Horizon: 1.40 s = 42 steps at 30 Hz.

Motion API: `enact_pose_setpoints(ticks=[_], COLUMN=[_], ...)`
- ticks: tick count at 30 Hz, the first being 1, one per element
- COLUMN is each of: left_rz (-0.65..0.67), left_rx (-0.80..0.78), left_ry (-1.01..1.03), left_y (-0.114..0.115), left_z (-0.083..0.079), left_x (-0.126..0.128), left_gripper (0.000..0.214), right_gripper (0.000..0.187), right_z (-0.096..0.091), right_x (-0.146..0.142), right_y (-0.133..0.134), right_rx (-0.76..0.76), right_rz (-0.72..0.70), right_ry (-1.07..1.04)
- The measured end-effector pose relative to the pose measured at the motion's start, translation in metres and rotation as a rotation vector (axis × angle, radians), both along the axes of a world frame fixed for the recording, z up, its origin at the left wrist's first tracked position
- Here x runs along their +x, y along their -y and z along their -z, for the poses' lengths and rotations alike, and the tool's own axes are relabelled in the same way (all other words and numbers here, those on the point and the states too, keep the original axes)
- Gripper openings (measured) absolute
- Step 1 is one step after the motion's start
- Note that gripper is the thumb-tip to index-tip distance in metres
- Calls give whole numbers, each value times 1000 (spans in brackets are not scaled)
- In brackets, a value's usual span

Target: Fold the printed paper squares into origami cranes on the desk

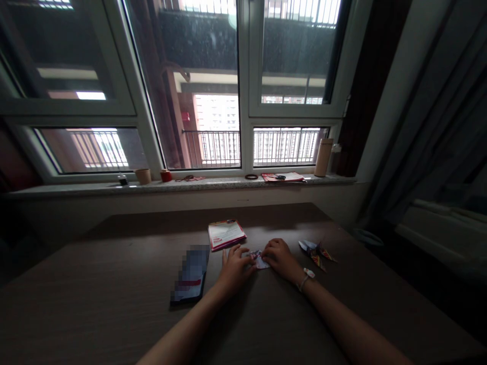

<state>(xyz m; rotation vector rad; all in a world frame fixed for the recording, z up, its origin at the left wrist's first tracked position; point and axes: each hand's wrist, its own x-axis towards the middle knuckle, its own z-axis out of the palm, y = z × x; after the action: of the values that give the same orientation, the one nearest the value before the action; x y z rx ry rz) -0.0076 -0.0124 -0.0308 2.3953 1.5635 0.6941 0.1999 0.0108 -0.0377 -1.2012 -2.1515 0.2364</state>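
Note:
A small piece of folded patterned paper (pixel 261 261) lies on the table between my two hands. My left hand (pixel 236 265) has its thumb and fingertips at the paper's left edge. Curled fingers of my right hand (pixel 280 257) press on its right side, and a bracelet is on that wrist. Both hands partly cover the sheet, so its full shape is hidden. To the right sits a folded paper piece with pointed, colourful ends (pixel 315 253). Just beyond my left hand lies a stack of printed paper sheets (pixel 227 234) with pink edges.
A phone (pixel 191 279) lies on the brown table (pixel 114 284), left of my left hand. On the windowsill (pixel 224 183) stand a paper cup (pixel 143 176), a red spool (pixel 166 175) and a tan bottle (pixel 323 158). Scissors (pixel 280 177) rest there on red-and-white papers.

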Motion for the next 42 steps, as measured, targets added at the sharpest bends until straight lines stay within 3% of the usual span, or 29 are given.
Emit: enact_pose_setpoints(ticks=[6, 16, 26, 32, 42], left_rz=[2, -10, -30, -55, -92], left_rx=[28, 25, 23, -39, -86], left_ry=[38, 69, 78, 3, -2], left_y=[-1, 0, -2, -1, 1], left_z=[0, -3, -5, -3, -10], left_x=[2, 3, 2, -2, -1], left_gripper=[11, 10, 19, 35, 30], right_gripper=[13, 34, 18, 19, 19], right_z=[-2, -12, -7, -6, -1], right_x=[2, 7, 6, 10, 12], right_y=[3, 9, 2, -2, -7], right_rx=[-54, -174, -187, -236, -280], right_rz=[-71, -170, -196, -204, -126], right_ry=[-42, -3, -60, -113, -117])
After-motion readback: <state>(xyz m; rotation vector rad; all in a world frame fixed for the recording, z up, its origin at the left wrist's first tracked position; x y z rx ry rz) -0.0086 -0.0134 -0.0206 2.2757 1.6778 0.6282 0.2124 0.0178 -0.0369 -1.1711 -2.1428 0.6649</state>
